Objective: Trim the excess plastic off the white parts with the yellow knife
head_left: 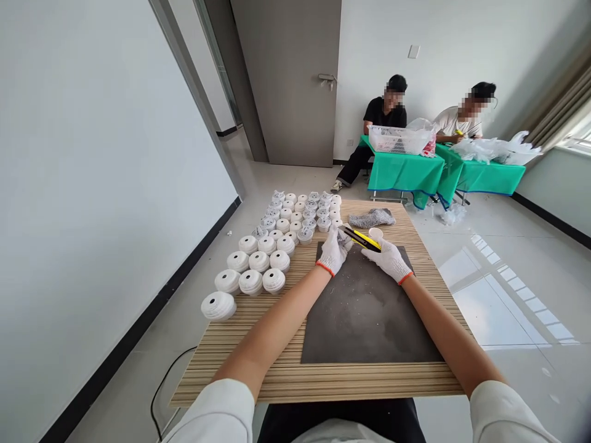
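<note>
Utility knife (361, 239) spans both white-gloved hands, center of frame: right hand (388, 259) curled around yellow handle, left hand (333, 251) closed at blade end, its hold unclear.

Head-worn view — facing forward and down, close

A striped wood-grain laminate tabletop (295, 384) carries a dark grey rectangular mat (364, 320), flecked with pale shavings, at its centre. Rows of round, ribbed white plastic pieces (258, 261) run along its left edge, and a crumpled grey knitted cloth (372, 217) lies beyond the mat.
</note>
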Tool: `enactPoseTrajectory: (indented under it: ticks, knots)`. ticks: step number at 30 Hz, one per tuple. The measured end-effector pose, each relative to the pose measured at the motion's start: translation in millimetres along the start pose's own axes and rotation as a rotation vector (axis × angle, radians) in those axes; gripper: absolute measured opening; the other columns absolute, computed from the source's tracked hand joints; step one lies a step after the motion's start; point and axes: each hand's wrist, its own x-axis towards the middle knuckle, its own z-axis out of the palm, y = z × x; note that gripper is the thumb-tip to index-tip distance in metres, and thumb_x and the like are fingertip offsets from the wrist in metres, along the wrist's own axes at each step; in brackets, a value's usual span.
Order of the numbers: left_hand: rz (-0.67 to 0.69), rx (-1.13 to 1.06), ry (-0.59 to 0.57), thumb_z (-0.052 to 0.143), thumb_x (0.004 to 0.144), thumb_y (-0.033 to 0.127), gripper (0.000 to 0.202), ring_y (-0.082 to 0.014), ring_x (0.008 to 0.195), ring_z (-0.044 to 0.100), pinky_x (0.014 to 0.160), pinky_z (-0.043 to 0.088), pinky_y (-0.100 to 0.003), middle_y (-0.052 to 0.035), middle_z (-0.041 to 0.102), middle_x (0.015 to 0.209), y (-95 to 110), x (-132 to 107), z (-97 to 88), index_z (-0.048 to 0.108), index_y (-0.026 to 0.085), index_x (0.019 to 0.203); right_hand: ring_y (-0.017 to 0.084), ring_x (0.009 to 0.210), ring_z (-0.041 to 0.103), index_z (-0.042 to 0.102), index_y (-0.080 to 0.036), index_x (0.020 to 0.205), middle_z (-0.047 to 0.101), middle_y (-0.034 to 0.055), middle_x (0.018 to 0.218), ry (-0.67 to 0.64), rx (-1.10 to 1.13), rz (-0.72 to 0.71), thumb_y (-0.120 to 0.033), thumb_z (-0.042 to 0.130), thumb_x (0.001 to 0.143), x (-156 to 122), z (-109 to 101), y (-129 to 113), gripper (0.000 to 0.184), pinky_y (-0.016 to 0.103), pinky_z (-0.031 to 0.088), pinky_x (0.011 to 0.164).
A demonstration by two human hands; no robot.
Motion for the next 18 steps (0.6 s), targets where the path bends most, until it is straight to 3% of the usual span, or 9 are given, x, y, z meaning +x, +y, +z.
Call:
enactPoseTrajectory:
  ticks: [5,8,12,18]
  knots:
    - [0.003,0.023,-0.011,0.071,0.09,0.044,0.03,-0.008,0.057,0.061,0.059,0.053,-0.019,0.0019,0.061,0.064,1.8,1.9,-2.4,0.062,0.018,0.079,0.023,0.077,0.068,0.07,-0.024,0.11,0.073,0.0028,0.082,0.067,-0.136,0.016,-0.058,0.069,0.083,-1.8,1.4,-0.6,0.043,0.028,0.047,0.067]
    - [0.039,0.017,-0.025,0.074,0.088,0.031,0.021,-0.0074,0.064,0.064,0.068,0.057,-0.019,0.0029,0.062,0.067,-0.6,5.8,-5.8,0.061,0.018,0.078,0.02,0.069,0.068,0.07,-0.024,0.11,0.071,0.0,0.073,0.037,-0.047,0.054,-0.055,0.069,0.083,0.6,1.5,1.1,0.041,0.028,0.047,0.064]
    - [0.118,-0.002,-0.134,0.072,0.086,0.016,0.007,-0.005,0.07,0.063,0.089,0.058,-0.024,0.0044,0.064,0.077,-3.0,8.8,-9.4,0.067,0.021,0.088,0.017,0.06,0.066,0.07,-0.024,0.107,0.067,-0.0032,0.064,-0.02,0.076,0.108,-0.054,0.073,0.079,3.2,0.3,2.0,0.041,0.025,0.048,0.059]
    - [0.146,-0.019,-0.171,0.059,0.08,-0.004,0.047,-0.0067,0.088,0.068,0.102,0.055,-0.03,0.0044,0.068,0.094,-3.0,8.8,-10.0,0.069,0.029,0.112,0.012,0.051,0.057,0.07,-0.023,0.108,0.066,-0.0037,0.067,-0.026,0.181,0.102,-0.051,0.073,0.078,2.9,0.0,0.8,0.041,0.024,0.047,0.051]
